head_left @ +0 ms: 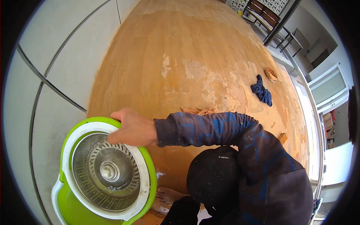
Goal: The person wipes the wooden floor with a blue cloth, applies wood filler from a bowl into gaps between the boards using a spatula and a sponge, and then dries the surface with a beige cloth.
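A green mop bucket (152,165) with a white rim stands at the lower left, close to the wall. Set into its top is a perforated metal spin basket (125,161) with a hub in the middle. My right hand (133,127) reaches across from the right in a dark, blue-patterned sleeve. Its fingers are closed over the bucket's far rim, with the thumb over the inner edge. My left hand does not show. My bent knee, in black, and a bare foot (169,195) are just right of the bucket.
A light panelled wall (56,71) borders the left side. On the patchy brown floor (150,48) lie a dark blue cloth (261,91), a crumpled brown thing (271,74), a tan cloth (197,111) and a small wooden piece (282,138). A bench (264,13) stands far right beyond a doorway.
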Action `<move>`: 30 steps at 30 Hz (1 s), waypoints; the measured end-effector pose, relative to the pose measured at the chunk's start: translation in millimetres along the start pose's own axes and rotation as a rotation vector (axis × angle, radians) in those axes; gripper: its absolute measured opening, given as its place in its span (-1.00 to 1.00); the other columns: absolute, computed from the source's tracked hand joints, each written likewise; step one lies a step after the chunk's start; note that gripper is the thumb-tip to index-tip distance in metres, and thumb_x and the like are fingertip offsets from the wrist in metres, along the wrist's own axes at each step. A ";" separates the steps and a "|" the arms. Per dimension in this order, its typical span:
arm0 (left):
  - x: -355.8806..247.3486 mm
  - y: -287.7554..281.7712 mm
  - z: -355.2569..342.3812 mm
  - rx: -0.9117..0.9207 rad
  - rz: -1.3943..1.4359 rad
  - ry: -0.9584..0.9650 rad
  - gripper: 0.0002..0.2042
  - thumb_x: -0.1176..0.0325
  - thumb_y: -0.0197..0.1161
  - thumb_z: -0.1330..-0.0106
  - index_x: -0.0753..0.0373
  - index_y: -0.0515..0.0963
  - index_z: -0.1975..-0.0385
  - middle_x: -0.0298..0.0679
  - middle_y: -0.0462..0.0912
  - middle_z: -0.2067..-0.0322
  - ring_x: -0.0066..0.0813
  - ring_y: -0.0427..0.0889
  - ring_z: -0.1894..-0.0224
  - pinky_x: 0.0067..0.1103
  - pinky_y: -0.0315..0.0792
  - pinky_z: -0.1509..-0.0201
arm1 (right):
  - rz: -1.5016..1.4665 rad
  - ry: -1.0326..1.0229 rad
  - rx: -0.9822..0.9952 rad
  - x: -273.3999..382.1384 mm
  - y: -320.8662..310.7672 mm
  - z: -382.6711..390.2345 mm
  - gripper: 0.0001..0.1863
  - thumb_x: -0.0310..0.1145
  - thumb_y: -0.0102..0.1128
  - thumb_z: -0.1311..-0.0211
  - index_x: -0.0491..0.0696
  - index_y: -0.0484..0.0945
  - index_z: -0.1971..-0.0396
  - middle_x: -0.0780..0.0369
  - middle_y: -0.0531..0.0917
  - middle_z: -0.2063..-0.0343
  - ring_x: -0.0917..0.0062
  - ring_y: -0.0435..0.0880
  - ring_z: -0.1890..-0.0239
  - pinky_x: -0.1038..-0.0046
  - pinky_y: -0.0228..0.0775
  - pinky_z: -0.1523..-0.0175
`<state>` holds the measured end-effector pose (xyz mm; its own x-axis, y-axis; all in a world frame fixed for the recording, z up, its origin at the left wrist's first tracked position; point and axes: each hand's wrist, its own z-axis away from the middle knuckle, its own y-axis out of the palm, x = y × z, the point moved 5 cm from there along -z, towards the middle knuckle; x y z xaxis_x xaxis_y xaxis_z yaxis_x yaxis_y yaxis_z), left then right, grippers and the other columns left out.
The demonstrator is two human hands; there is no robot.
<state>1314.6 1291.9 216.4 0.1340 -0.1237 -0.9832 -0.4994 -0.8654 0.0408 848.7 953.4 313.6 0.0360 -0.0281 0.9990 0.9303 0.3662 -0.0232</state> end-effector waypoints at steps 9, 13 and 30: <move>-136.9 -22.5 60.5 0.363 -0.150 0.447 -0.62 0.06 0.42 -0.28 0.29 0.61 0.17 -0.07 0.65 0.20 -0.10 0.64 0.15 -0.22 0.46 -0.08 | -0.068 -0.111 -0.399 75.6 -81.2 311.8 -0.73 -0.42 0.40 -0.11 -0.22 0.67 0.20 0.23 0.75 0.38 0.65 0.67 0.35 0.47 0.54 0.23; -241.0 -77.7 149.8 0.650 -0.081 0.637 -0.57 0.02 0.44 -0.30 0.30 0.60 0.12 -0.07 0.65 0.18 -0.09 0.64 0.14 -0.22 0.46 -0.09 | -0.120 -0.171 -0.658 115.7 -75.2 568.3 -0.72 -0.47 0.38 -0.12 -0.21 0.67 0.15 0.27 0.76 0.37 0.67 0.67 0.35 0.48 0.55 0.23; -708.4 -684.6 751.6 1.768 0.201 -0.351 -0.35 0.61 -0.02 -0.12 0.25 0.38 -0.34 -0.15 0.55 -0.13 -0.19 0.55 -0.21 -0.27 0.45 -0.40 | -0.259 -0.286 -1.626 241.5 405.8 1705.4 -0.61 -0.55 0.19 -0.13 -0.23 0.62 -0.01 0.25 0.75 0.21 0.63 0.68 0.26 0.53 0.56 0.09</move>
<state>918.1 2336.9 751.4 -0.0868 0.1501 -0.9849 -0.7358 0.6568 0.1649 612.2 2681.4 612.6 -0.0620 0.2974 0.9528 0.2920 -0.9074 0.3022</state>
